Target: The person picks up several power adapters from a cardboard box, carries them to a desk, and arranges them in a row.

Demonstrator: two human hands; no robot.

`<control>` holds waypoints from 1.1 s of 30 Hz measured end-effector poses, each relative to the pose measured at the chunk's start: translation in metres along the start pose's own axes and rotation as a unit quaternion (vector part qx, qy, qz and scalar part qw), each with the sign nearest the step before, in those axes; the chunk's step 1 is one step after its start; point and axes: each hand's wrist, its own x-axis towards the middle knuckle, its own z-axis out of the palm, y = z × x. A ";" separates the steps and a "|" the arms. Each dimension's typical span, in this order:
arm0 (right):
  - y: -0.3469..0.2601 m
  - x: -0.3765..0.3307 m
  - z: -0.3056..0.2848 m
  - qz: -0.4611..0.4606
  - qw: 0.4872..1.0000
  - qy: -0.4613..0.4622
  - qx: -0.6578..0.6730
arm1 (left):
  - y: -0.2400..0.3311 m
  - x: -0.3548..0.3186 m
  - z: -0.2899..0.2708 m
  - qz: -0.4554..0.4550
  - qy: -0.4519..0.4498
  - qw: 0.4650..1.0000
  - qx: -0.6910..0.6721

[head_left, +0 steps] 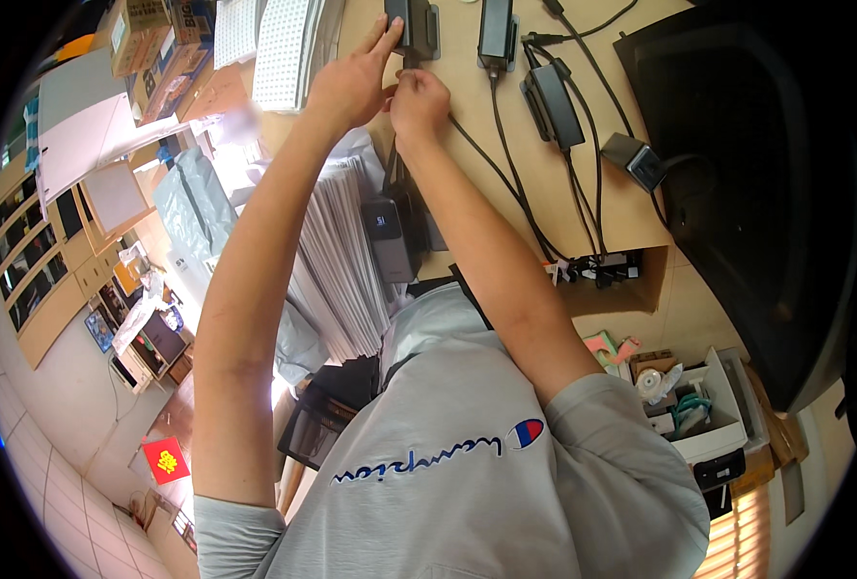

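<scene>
At the top of the head view, a small black box-shaped device (pixel 412 29) stands on the wooden desk (pixel 467 96). My left hand (pixel 346 87) lies against its left side, two fingers stretched along it and the thumb lower, near my right fingertips. Just below the device, my right hand (pixel 421 104) is closed in a pinch on a dark cable plug (pixel 410 66). Whether the plug sits fully in the device cannot be made out. A similar black device (pixel 495 39) with a cable stands to the right, and another (pixel 552 104) is beyond it.
Black cables (pixel 515 183) run toward an open desk compartment (pixel 631 280). A grey power bank (pixel 391 236) with a lit display lies below my wrists, beside a tall paper stack (pixel 337 261). White printed sheets (pixel 284 53) lie at upper left. A large dark monitor (pixel 756 193) fills the right.
</scene>
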 end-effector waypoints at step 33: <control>-0.087 -0.078 -0.218 -0.492 0.811 0.038 -0.315 | 0.009 0.003 -0.010 -0.021 -0.059 0.996 0.056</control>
